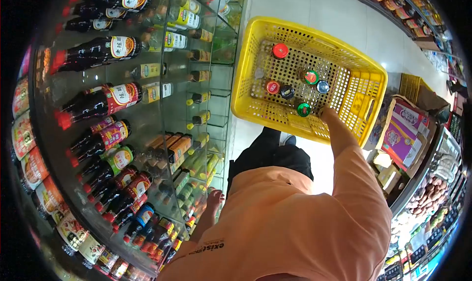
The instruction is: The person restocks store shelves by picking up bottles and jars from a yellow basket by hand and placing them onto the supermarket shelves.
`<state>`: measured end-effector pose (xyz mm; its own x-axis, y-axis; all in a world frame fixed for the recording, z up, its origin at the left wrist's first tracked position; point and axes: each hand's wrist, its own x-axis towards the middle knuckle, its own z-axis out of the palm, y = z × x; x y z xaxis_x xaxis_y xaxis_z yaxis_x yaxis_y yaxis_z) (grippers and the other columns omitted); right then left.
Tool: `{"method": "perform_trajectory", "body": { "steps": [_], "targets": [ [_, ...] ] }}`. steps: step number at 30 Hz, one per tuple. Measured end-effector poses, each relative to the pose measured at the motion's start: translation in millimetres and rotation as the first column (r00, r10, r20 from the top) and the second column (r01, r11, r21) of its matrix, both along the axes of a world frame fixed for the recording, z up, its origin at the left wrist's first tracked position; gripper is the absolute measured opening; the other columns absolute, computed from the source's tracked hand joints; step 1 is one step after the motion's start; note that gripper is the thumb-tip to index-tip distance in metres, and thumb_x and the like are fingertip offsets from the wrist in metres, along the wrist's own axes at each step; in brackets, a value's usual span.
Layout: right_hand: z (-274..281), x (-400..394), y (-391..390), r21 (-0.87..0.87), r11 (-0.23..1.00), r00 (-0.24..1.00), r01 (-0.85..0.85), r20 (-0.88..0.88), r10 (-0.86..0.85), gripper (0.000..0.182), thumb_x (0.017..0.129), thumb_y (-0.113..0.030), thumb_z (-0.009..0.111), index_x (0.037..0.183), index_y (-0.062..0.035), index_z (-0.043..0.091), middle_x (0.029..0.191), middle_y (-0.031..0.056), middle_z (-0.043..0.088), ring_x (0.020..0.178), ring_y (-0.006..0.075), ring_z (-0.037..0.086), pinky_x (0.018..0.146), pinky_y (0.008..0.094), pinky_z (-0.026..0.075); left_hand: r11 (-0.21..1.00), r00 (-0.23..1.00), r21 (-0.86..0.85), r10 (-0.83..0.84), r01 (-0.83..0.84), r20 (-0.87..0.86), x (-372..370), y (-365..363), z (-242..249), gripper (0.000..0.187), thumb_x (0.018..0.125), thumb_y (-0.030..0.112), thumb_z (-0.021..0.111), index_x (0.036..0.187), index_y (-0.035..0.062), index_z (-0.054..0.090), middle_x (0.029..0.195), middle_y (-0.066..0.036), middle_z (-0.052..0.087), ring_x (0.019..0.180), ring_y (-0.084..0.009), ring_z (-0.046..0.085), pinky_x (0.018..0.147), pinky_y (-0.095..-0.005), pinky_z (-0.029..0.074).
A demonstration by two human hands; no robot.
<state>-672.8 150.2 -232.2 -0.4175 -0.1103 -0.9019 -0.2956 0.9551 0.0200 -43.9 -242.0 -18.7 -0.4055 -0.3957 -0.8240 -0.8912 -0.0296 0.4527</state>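
My right hand (329, 115) reaches over the near side of a yellow plastic basket (255, 28), and its fingers are mostly hidden. Closest to it inside is a container with a green lid (303, 109). Several more capped containers stand on the basket's perforated floor, among them one with a red lid (280, 50), one with a black lid (287, 92) and one with a silvery lid (322, 87). Whether that hand grips anything does not show. Low beside the glass-edged shelves, my left hand (215, 197) hangs with its fingers apart, holding nothing.
Shelves on the left carry rows of dark bottles (118, 47) with red caps and yellow-labelled bottles (187, 18). Pale floor tiles (290, 3) lie beyond the basket. To the right stand a purple printed box (403, 133) and produce bins (427, 197). More shelves line the upper right.
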Motion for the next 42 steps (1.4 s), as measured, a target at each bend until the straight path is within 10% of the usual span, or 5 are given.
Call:
{"method": "perform_trajectory", "body": {
  "steps": [14,26,32,34,42],
  "targets": [
    [259.3,-76.0,-35.6,-0.683,0.514,0.849,0.519,0.338,-0.407,0.057,0.076,-0.028,0.072,0.125,-0.0019,0.062,0.106,0.0188,0.07,0.098,0.0287,0.068,0.088,0.0381,0.053,0.988,0.907,0.113,0.143,-0.106,-0.397,-317.1,29.2,64.2,0.029,0.097,0.008,0.065,0.123,0.001,0.057,0.105,-0.01,0.068,0.095,-0.0157,0.067,0.085,-0.0298,0.055],
    [342.6,-24.2,-151.6,-0.769,0.386,0.805,0.51,0.585,0.102,0.042,0.095,-0.032,0.063,0.124,-0.0021,0.058,0.101,0.004,0.063,0.091,0.0116,0.059,0.076,0.0279,0.05,0.652,0.648,0.734,0.644,-0.189,-0.406,-445.4,121.2,134.1,0.06,0.1,0.042,0.056,0.146,0.007,0.038,0.121,-0.011,0.062,0.097,-0.0214,0.067,0.075,-0.0333,0.059],
    [251.0,-35.1,-141.5,-0.634,0.349,0.721,0.69,0.64,-0.264,0.048,0.094,-0.04,0.064,0.125,-0.003,0.057,0.099,0.0106,0.069,0.071,0.0221,0.068,0.063,0.0314,0.054,0.606,0.446,0.714,0.778,-0.35,-0.442,-396.2,104.7,137.3,0.058,0.097,0.055,0.05,0.133,0.0097,0.045,0.11,-0.011,0.063,0.078,-0.0252,0.063,0.066,-0.0374,0.051],
    [186.4,-39.9,-122.9,-0.728,0.682,0.983,0.072,-0.064,-0.172,0.053,0.09,-0.037,0.069,0.127,-0.0012,0.057,0.102,0.0165,0.07,0.073,0.0276,0.069,0.069,0.0378,0.056,0.583,0.424,0.713,0.8,-0.389,-0.424,-374.8,96.8,133.1,0.059,0.098,0.056,0.05,0.135,0.0104,0.045,0.115,-0.012,0.063,0.084,-0.0255,0.064,0.067,-0.0378,0.051],
    [38.4,9.6,-114.8,-0.349,0.919,0.983,0.182,0.074,-0.167,0.106,0.073,-0.059,0.079,0.147,0.0034,0.036,0.127,0.0292,0.062,0.119,0.0393,0.062,0.098,0.0449,0.051,0.48,0.366,0.733,0.87,-0.482,-0.33,-311.2,78.3,120.9,0.064,0.096,0.06,0.053,0.137,0.012,0.045,0.12,-0.013,0.063,0.099,-0.0258,0.064,0.07,-0.0385,0.052]
  ]
}}
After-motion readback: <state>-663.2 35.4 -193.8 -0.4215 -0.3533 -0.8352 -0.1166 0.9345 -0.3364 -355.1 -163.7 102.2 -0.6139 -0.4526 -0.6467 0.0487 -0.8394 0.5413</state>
